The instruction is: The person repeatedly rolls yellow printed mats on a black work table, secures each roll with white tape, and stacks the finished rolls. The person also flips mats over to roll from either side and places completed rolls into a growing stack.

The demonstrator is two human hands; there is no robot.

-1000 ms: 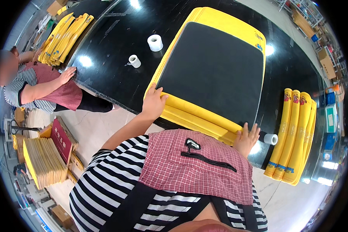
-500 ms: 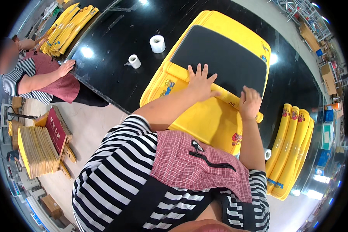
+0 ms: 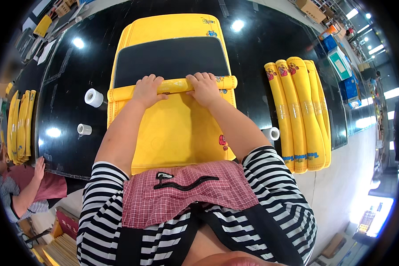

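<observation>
Hiding part of the yellow roll point(image 3: 177, 86), the hands cover much of its middle, while the apron point(image 3: 188, 190) overlaps the near edge of the yellow mat point(image 3: 168, 137); a co-worker point(image 3: 35, 181) is cut off at the left rim. The left hand point(image 3: 147, 92) and right hand point(image 3: 204, 90) cup the roll half open, thumbs inward; whether they grip or only press, I cannot tell. The roll lies across the mat, on the black table point(image 3: 68, 108). Both forearms reach forward, converging.
</observation>
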